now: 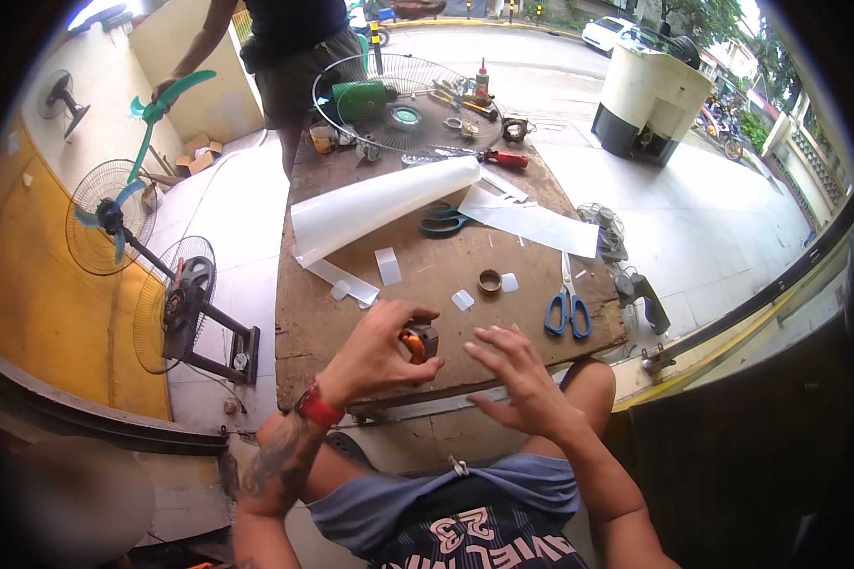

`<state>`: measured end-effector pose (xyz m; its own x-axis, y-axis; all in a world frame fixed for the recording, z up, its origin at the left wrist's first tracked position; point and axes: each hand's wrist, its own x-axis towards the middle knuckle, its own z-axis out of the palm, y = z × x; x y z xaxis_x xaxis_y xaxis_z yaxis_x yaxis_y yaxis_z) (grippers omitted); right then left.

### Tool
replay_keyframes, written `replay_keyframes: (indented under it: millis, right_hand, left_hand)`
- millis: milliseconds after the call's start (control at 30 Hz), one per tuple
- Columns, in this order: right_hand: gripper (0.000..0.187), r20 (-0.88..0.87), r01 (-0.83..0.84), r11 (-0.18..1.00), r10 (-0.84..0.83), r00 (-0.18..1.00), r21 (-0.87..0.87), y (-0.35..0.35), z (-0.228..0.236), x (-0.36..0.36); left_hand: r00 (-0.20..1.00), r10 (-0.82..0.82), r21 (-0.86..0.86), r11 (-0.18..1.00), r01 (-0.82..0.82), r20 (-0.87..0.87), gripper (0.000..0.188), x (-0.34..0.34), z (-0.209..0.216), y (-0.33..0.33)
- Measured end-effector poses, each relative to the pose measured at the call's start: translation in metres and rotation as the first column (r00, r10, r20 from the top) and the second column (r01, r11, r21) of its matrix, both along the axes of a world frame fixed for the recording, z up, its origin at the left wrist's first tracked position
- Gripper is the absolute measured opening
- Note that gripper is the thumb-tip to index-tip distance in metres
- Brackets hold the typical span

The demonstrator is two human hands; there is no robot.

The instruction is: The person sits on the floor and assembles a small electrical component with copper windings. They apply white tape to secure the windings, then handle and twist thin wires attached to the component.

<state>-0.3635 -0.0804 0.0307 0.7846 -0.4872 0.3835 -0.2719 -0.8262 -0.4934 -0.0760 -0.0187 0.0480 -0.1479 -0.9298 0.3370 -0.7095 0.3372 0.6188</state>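
My left hand (378,347), with a red band at the wrist, is closed around a small metal motor core with orange copper windings (416,343), above the table's near edge. To its right my right hand (524,381) is held up with fingers apart and nothing in them. Small cut white pieces (387,266) lie on the wooden table beyond my hands, near a brown ring like a tape roll (490,282). Blue-handled scissors (567,308) rest at the right. A rolled white sheet (380,207) spans the middle, with teal-handled scissors (443,221) and a flat white strip (533,220) beside it.
At the table's far end, a wire fan guard (399,114) lies among tools, a red-handled screwdriver (508,159) and a small bottle (482,81). Electric fans (185,284) stand left. Another person (299,57) behind the table holds a green fan blade (176,93).
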Motion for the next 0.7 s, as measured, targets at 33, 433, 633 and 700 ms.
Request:
replay_keyframes:
  millis: [33,433,633,700]
  right_hand:
    - [0.07,-0.023,0.039,0.997,-0.038,0.999,0.073,0.001,-0.005,-0.009]
    - [0.04,0.115,0.044,0.395,-0.369,0.922,0.918,-0.001,-0.043,-0.03]
    - [0.053,0.317,-0.31,0.067,-0.172,0.933,0.948,0.01,-0.044,0.053]
    - [0.053,0.317,-0.325,-0.044,-0.136,0.939,0.945,0.011,-0.039,0.073]
  left_hand:
    - [0.999,-0.036,0.167,0.985,0.034,0.006,0.062,0.001,-0.003,-0.008]
    - [0.963,-0.253,0.267,0.938,0.22,0.098,0.037,-0.02,-0.018,-0.05]
    - [0.988,-0.023,0.178,0.983,0.05,-0.151,0.032,-0.076,0.009,-0.012]
    - [0.989,-0.145,-0.015,0.989,0.144,-0.016,0.029,-0.095,0.014,0.017]
